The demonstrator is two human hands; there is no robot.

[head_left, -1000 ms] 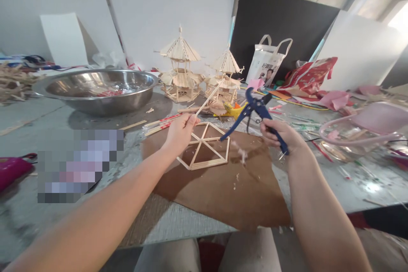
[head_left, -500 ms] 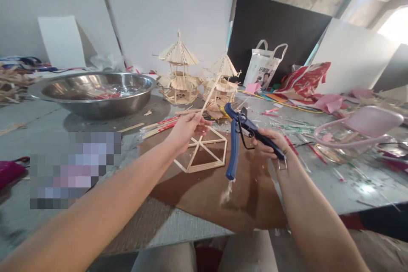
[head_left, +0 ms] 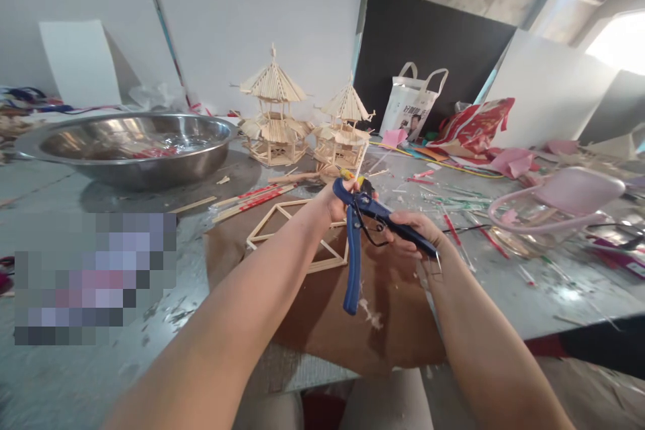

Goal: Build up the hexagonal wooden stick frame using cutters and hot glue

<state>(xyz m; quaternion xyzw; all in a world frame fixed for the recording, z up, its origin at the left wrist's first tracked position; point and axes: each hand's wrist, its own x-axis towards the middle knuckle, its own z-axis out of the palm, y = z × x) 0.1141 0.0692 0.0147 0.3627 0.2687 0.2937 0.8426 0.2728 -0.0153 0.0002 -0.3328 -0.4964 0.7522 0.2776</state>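
My left hand [head_left: 336,200] is closed on a thin wooden stick [head_left: 361,160], right behind the head of a blue cutter; the cutter partly hides its fingers. My right hand [head_left: 414,232] grips the upper handle of the blue cutter [head_left: 373,209], whose other handle hangs down, spread apart. Below my left forearm, a hexagonal stick frame with spokes [head_left: 330,262] lies on a brown board [head_left: 322,322]. Whether the stick sits between the cutter's jaws I cannot tell.
Two wooden pagoda models [head_left: 275,114] stand at the back, left of a white bag [head_left: 408,107]. A large metal basin [head_left: 201,154] is at the left. Packaged sticks [head_left: 256,198] lie behind the board. A pink plastic object [head_left: 579,191] and scattered wrappers are at the right.
My left hand has moved right with the stick, up to the cutter's head. The cutter has shifted slightly left and down. The view has turned a little to the right.
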